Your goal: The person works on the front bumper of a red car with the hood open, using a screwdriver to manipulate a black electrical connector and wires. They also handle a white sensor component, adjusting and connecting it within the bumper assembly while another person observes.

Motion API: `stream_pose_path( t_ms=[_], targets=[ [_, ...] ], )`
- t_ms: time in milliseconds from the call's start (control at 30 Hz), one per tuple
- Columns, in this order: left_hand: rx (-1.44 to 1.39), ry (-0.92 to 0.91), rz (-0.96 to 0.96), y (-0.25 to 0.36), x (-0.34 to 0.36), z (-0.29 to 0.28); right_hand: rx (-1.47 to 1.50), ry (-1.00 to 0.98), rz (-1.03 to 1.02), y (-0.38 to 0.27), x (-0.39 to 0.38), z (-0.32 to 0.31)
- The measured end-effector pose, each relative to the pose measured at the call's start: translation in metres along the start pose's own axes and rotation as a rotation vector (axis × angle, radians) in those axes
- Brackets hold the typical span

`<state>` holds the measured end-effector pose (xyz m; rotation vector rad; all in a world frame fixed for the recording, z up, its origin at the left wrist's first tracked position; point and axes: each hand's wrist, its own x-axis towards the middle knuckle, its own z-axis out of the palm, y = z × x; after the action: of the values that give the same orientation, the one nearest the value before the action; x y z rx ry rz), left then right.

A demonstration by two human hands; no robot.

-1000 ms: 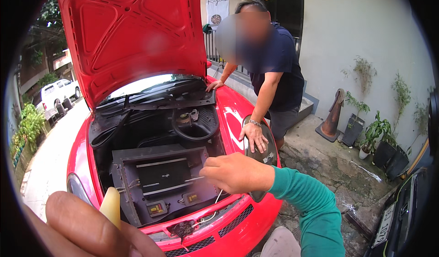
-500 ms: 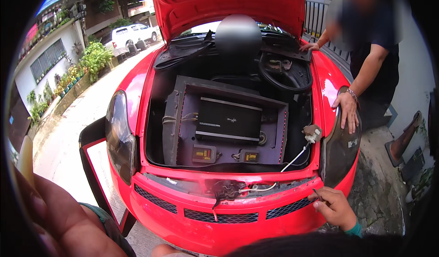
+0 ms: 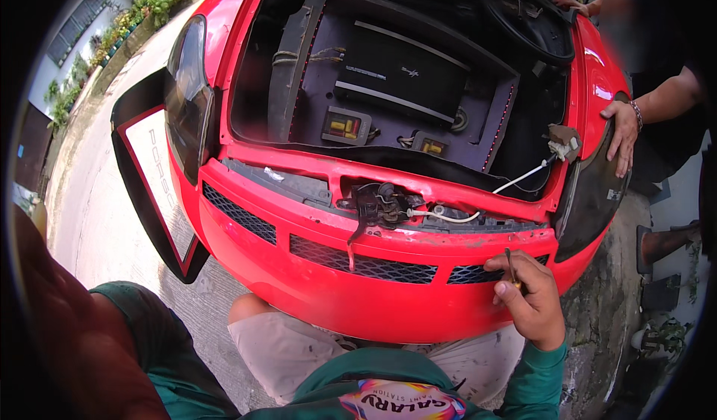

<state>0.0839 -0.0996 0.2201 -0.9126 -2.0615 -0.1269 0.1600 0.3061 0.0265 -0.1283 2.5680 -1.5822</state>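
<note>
My right hand [image 3: 529, 300] is closed on a thin dark tool with a yellowish end [image 3: 511, 267], held upright in front of the right grille opening of a red car's bumper [image 3: 336, 293]. Large and close at the left edge looms my left hand [image 3: 63, 330], raised beside the camera, its fingers dark and cut off. At the middle of the front panel sits a black latch mechanism [image 3: 385, 202]. From it a white cable [image 3: 448, 217] runs right to a brownish, taped lump [image 3: 565, 143] near the right headlight.
The front compartment holds a black amplifier [image 3: 403, 72] in a purple-lined box, with two fuse holders [image 3: 346, 126]. A black-framed sign panel [image 3: 158, 170] leans beside the left headlight [image 3: 187, 99]. At right, another person's hand [image 3: 621, 136] rests on the car.
The view has tilted down, so my lap and green sleeves now show and the raised hood has left the picture. The thin tool stands more upright in my right hand.
</note>
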Motion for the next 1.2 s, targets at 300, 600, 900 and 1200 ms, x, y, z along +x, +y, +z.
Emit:
stream_pose_path(
  t_ms=[300,600,900,1200],
  targets=[
    [-0.526,-0.809,-0.484,0.064,-0.095,0.120,-0.076,0.119,-0.005,0.003,0.020,0.006],
    [-0.689,-0.700,-0.467,0.079,-0.117,0.162,-0.225,0.104,-0.129,0.008,0.043,0.013],
    [-0.849,-0.563,-0.678,0.067,-0.083,0.167,-0.496,0.016,-0.142,0.005,0.067,0.021],
    [-0.889,-0.619,-0.733,0.064,-0.086,0.170,-0.779,-0.088,-0.035,0.004,0.120,0.020]
  ],
)
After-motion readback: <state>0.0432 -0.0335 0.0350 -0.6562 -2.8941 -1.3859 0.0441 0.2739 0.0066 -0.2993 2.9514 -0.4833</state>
